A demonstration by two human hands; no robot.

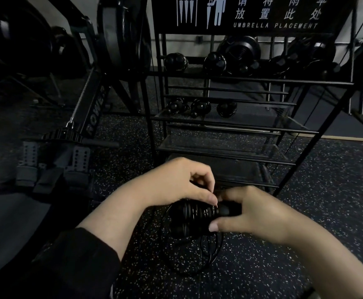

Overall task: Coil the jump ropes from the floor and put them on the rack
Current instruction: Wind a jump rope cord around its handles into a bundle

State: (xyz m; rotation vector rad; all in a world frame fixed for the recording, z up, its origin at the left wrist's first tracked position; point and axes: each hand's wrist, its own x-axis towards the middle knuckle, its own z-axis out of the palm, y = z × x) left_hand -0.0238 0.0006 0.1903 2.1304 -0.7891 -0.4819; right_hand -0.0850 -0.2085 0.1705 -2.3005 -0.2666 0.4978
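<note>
**Jump rope being wound, just short of the rack**

The jump rope (194, 212) sits between both hands, low in front of the rack's bottom shelves and above the speckled floor (305, 244). Its two ribbed black handles lie side by side with cord turned around them, while thin loops of loose cord (208, 255) hang beneath and trail towards the floor. The left hand (176, 182) pinches at the top of the bundle with thumb and forefinger, seemingly on a strand of cord. The right hand (253, 214) curls around the handle ends, thumb below and fingers above.

The rope looks light. Its cord is probably thin, springy and smooth, likely to slip or uncoil if released, so the firm ribbed handles look like the best place to grip, with one finger trapping the last turn.

The rack (225, 119), a black metal frame with barred and mesh shelves, stands directly beyond the hands under an "Umbrella Placement" sign (251, 11). An upper shelf carries several dark rounded bundles (215, 62), and the middle shelf holds three more (200, 107); they appear to be coiled ropes, though the gloom makes this uncertain. The lower shelves look unoccupied. A rowing machine (77, 134) stands to the left.
</note>
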